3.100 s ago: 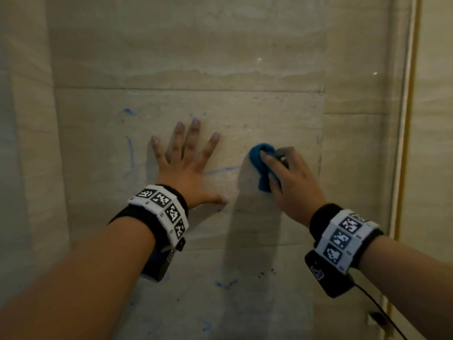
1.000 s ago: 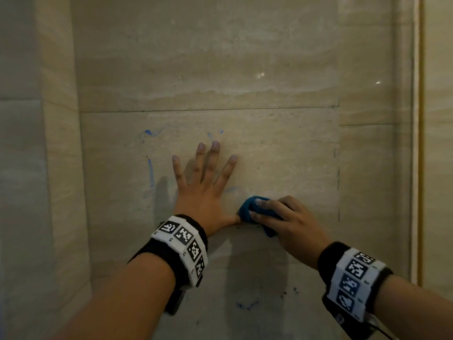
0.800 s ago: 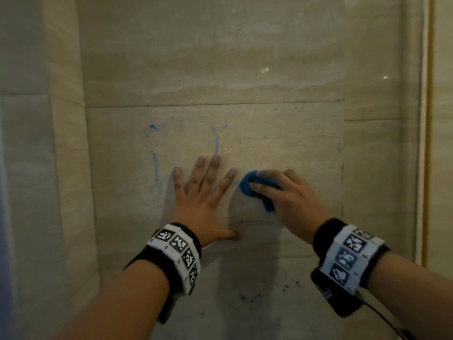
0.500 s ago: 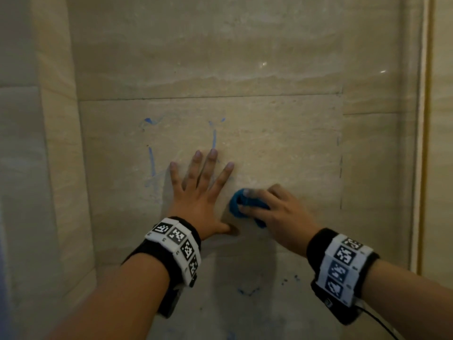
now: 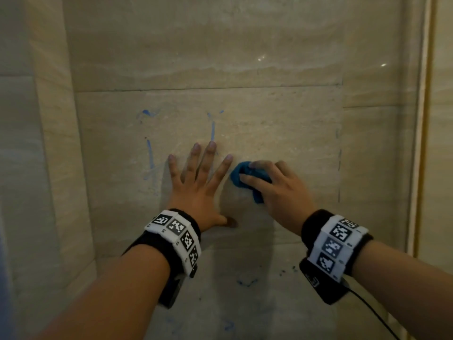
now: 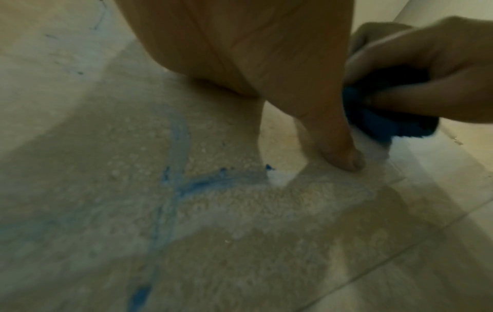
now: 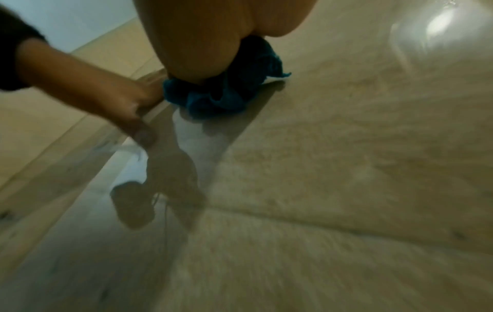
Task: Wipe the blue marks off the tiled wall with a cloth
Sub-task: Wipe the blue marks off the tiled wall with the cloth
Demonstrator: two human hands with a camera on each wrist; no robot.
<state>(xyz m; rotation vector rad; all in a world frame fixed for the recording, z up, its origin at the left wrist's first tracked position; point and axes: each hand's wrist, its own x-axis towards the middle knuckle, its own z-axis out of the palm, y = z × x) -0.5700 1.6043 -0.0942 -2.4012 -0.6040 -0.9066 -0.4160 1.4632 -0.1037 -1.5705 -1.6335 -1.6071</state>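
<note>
My right hand (image 5: pixel 274 182) grips a bunched blue cloth (image 5: pixel 241 176) and presses it against the beige tiled wall (image 5: pixel 269 126), just right of my left index finger. My left hand (image 5: pixel 198 182) lies flat on the wall with its fingers spread. Blue marks stay on the tile: a vertical stroke (image 5: pixel 212 131) above my left fingertips, another stroke (image 5: pixel 149 155) further left, a smudge (image 5: pixel 146 112) at the upper left. In the left wrist view the cloth (image 6: pixel 384 124) sits beside my thumb, with blue streaks (image 6: pixel 181 181) close by. The right wrist view shows the cloth (image 7: pixel 221 95) under my palm.
Smaller blue marks (image 5: pixel 246 282) dot the lower tile below my wrists. A side wall (image 5: pixel 36 168) meets the tiled wall at the left corner. A pale vertical trim strip (image 5: pixel 420 143) runs down the right side. A thin cable (image 5: pixel 367 307) hangs from my right wristband.
My right hand has rubbed the cloth up and down beside my left hand, and it now sits higher than half a second ago. My left hand has shifted lower, uncovering the vertical stroke.
</note>
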